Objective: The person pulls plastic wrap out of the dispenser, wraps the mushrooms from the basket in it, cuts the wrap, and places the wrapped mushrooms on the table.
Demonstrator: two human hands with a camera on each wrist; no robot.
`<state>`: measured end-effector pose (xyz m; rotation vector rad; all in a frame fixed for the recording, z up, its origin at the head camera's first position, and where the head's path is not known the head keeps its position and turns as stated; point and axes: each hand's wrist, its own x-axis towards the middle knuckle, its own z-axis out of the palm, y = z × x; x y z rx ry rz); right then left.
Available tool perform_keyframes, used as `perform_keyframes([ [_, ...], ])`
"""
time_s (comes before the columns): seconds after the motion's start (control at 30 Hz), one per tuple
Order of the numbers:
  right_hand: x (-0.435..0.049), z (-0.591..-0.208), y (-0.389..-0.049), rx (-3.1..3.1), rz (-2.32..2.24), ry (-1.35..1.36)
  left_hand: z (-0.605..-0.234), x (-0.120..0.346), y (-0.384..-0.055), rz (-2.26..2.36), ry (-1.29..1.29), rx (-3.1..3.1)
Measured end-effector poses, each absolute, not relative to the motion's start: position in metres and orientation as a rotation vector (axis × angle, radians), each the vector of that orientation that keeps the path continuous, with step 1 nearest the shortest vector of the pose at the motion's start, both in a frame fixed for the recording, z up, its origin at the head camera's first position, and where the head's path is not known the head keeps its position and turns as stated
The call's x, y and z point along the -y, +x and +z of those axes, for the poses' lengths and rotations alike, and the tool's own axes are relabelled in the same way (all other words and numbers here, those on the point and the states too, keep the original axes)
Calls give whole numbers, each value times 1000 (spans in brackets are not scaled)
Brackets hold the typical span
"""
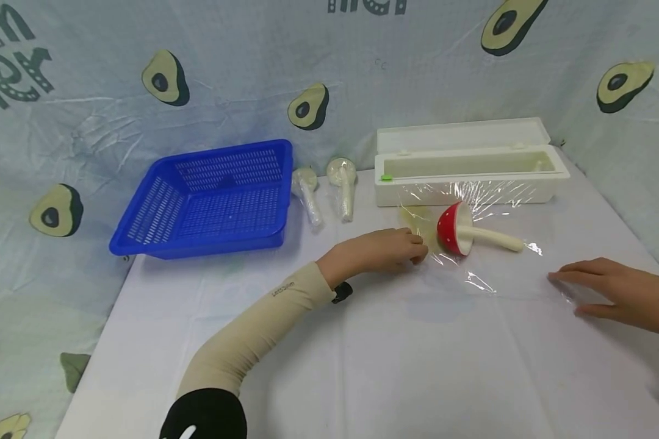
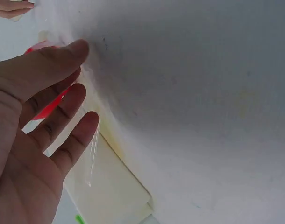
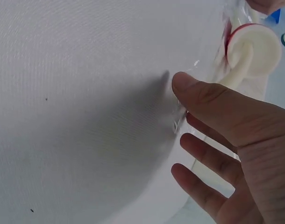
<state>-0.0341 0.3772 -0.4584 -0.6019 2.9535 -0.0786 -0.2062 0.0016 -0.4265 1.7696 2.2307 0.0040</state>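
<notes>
A red mushroom-shaped ladle [image 1: 454, 228] with white dots and a cream handle lies on its side on clear cling film [image 1: 480, 281]. The film spreads out in front of a white film dispenser box [image 1: 472, 190], whose lid stands raised. My left hand [image 1: 390, 250] is left of the ladle's bowl, its thumb and fingertips close together at the film's left edge, apparently pinching it. To the right of the handle, my right hand [image 1: 617, 292] is at the film's right edge, thumb and index finger spread apart. Its fingertips are near a crinkled bit of film.
A blue plastic basket [image 1: 230, 241] stands at the back left. Beside it lie two pale ladle-shaped things [image 1: 307, 192] wrapped in clear film. A green slider [image 1: 386, 177] sits on the box's left front edge. An avocado-print sheet [image 1: 225, 61] hangs behind the white table.
</notes>
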Motion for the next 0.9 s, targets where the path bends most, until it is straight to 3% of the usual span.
perform_keyframes([
  [0.43, -375, -466, -38, -3162, -177, -855, -437, 5, -211, 471, 1731, -2111],
  [0.9, -374, -457, -40, -3106, -154, -641, -436, 15, -212, 1234, 1366, -2022],
])
